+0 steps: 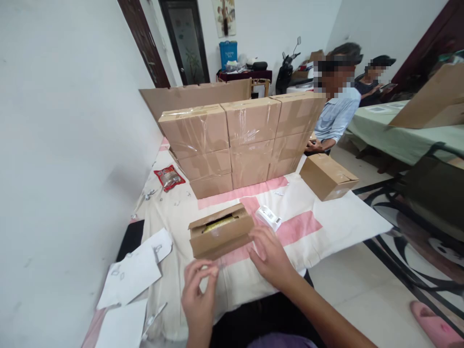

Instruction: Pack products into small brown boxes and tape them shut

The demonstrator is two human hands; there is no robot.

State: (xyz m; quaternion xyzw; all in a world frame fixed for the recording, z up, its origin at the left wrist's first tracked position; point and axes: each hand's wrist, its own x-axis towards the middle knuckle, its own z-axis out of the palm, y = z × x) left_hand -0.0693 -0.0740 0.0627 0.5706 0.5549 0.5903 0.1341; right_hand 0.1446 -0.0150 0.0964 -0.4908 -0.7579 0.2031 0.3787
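Note:
A small cardboard box [221, 239] lies on the cloth-covered table, its top flaps partly open over something yellow inside. My left hand [200, 290] is just in front of the box's near left corner, thumb and fingertips pinched together; whatever is between them is too small to name. At the box's right end is my right hand [270, 253], its thumb and fingers apart and nothing visible in them. Just beyond my right hand lies a white packet [268, 217] with printed marks.
Taped cardboard boxes [250, 140] form a wall across the table's back. A closed carton [328, 176] stands at the right, near a seated person in a blue shirt [337, 116]. A red packet [169, 178] and paper sheets [132, 270] lie on the left.

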